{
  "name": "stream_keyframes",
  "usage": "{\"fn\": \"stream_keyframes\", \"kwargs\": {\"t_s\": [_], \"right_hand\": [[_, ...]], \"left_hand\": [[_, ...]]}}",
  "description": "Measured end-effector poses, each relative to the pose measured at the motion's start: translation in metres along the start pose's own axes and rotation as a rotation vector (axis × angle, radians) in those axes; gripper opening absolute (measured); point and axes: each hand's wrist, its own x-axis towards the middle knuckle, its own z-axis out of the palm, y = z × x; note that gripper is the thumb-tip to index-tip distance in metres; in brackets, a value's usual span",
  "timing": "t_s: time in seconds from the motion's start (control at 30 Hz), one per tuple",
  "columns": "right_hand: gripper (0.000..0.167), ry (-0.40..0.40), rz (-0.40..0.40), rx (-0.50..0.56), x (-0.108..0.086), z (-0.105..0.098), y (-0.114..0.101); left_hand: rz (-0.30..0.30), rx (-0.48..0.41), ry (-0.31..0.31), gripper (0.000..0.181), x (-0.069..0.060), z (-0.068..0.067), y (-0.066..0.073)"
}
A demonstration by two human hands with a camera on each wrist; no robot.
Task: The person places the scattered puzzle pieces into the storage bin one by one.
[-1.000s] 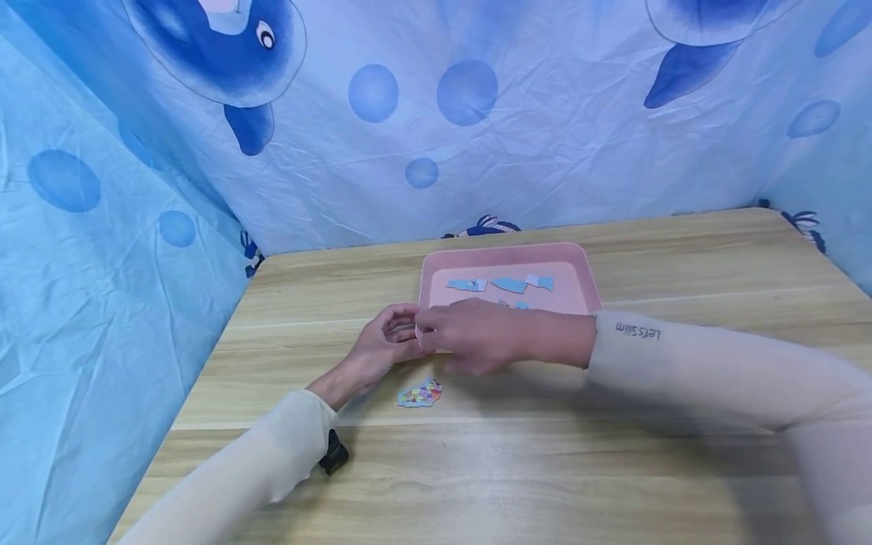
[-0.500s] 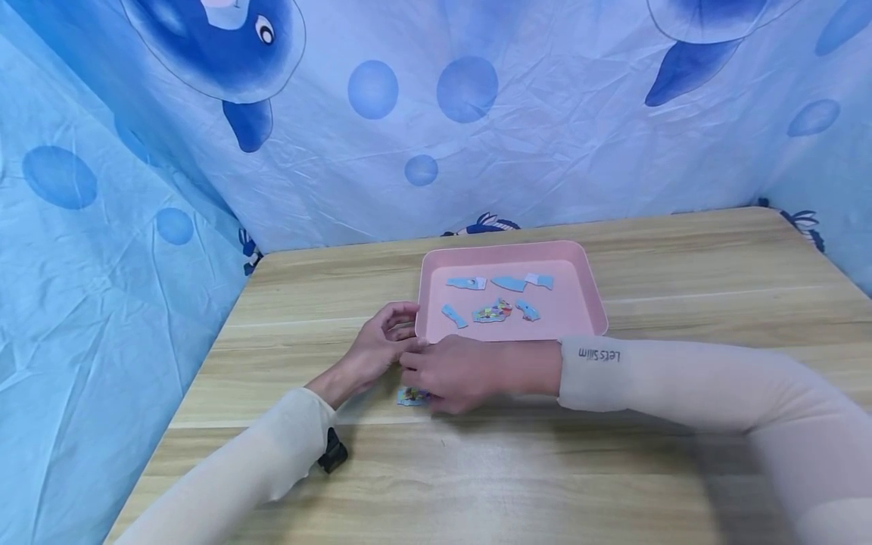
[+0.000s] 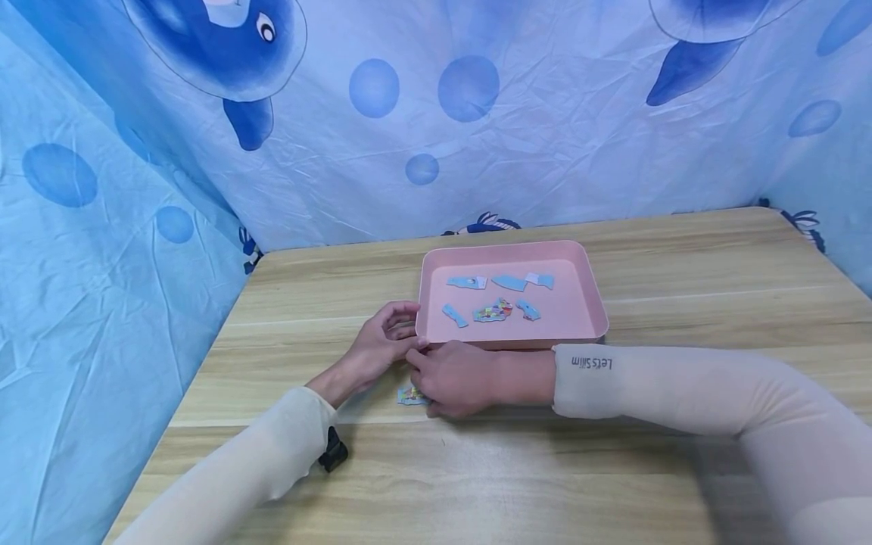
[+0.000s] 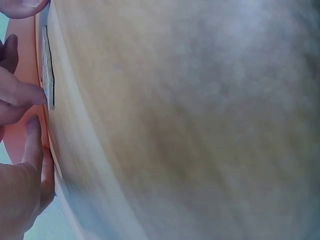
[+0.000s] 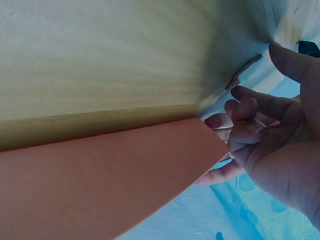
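In the head view my left hand (image 3: pixel 373 337) grips the front left corner of a pink tray (image 3: pixel 597 303), thumb at the front and curved fingers on the left side. My right hand (image 3: pixel 458 378) is low over the wooden table just in front of the tray. Its finger and thumb meet opposite ends of a colourful map puzzle piece (image 3: pixel 409 397), and the hand covers the piece's right part. The left wrist view shows this puzzle piece (image 4: pixel 49 70) almost edge-on, a fingertip touching it. Beside my right hand (image 5: pixel 280 135) rises the tray's wall (image 5: pixel 100 180) in the right wrist view.
Several map pieces lie spaced apart inside the tray, among them a multicoloured one (image 3: pixel 492 311) and a pale blue one (image 3: pixel 455 316). A blue cloth (image 3: pixel 545 151) with sea-animal prints hangs behind the table (image 3: pixel 518 484). A black device (image 3: pixel 334 452) sits at my left wrist.
My right hand has moved from the tray's front left corner toward me and down onto the puzzle piece, uncovering the pieces in the tray. My left hand has stayed at the corner.
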Motion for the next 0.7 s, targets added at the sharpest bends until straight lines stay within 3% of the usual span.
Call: {"fn": "stream_keyframes", "kwargs": {"t_s": [0.17, 0.7], "right_hand": [[0.029, 0.031, -0.016, 0.008, -0.002, 0.0, 0.0], [0.012, 0.184, -0.127, 0.11, 0.001, 0.011, 0.009]], "left_hand": [[-0.007, 0.001, 0.006, 0.06, 0.0, 0.0, 0.0], [-0.01, 0.014, 0.024, 0.061, 0.001, 0.0, 0.001]]}}
